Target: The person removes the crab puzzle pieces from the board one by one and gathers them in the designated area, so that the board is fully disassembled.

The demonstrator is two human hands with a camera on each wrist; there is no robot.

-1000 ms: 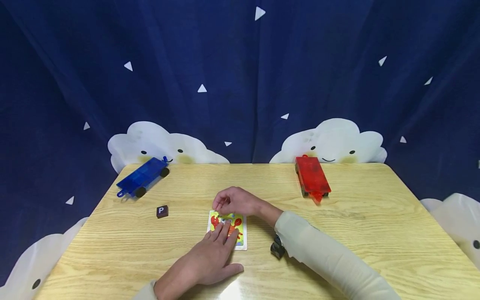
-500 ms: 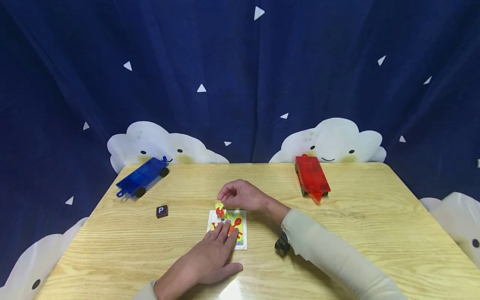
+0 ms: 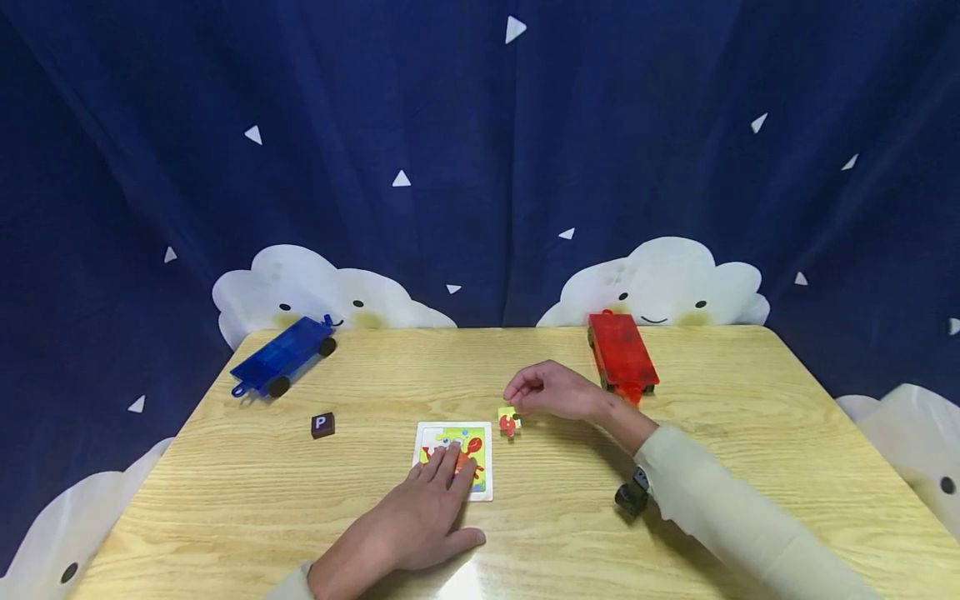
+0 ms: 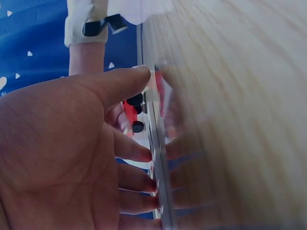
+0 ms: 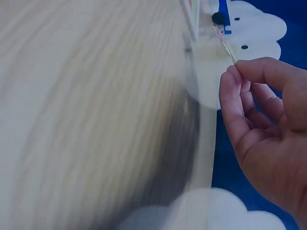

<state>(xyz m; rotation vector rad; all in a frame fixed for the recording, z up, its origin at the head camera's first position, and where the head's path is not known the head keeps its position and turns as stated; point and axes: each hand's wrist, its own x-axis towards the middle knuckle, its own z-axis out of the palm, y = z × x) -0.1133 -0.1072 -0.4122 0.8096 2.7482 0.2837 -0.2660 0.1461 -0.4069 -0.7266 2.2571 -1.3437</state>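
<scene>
A square crab puzzle with a white frame lies at the middle of the table. My left hand rests flat on it with spread, straight fingers; the left wrist view shows these fingertips on the edge of the board. The upper left corner of the picture shows white. Right of the board, my right hand pinches a yellow and red puzzle piece between thumb and fingertips. In the right wrist view the piece appears edge-on at the fingertips of my right hand, above the table.
A blue toy wagon stands at the back left, with a dark tile marked P in front of it. A red toy wagon stands at the back right, behind my right forearm. A dark blue curtain hangs behind the table.
My right hand has lifted the puzzle piece off the upper left of the board and carried it to the right, past the board's edge. My left hand has stayed in place.
</scene>
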